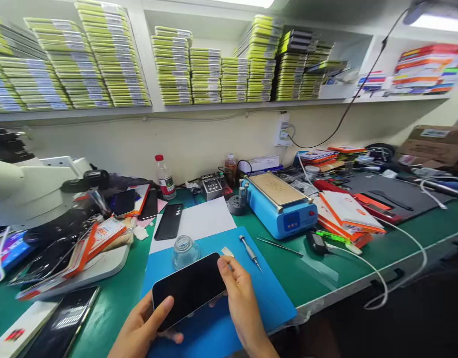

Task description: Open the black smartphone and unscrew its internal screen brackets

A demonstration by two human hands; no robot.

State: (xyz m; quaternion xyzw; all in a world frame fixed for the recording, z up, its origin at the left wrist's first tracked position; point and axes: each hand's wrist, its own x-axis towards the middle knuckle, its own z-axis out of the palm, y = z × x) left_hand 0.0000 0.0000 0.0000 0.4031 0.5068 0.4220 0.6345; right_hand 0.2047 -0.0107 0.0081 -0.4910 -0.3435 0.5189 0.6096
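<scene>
Between both hands a black-screened smartphone (189, 291) is held tilted above a blue mat (266, 293). My left hand (146, 323) grips its lower left end, thumb on the glass and fingers underneath. At the upper right end, my right hand (239, 293) is closed round the edge, thumb on top. Just behind the phone stands a small glass jar (185, 252). A screwdriver (250, 252) lies on the mat to the right, near a small pale piece (227, 252). Tweezers (279, 245) rest on the green table beyond the mat.
A blue heating plate machine (281, 204) stands behind on the right, beside orange-white boxes (351, 211). A microscope (31, 189) juts in at left. A dark phone back (169, 222) lies on white paper (210, 219). A white cable (385, 283) hangs over the table edge.
</scene>
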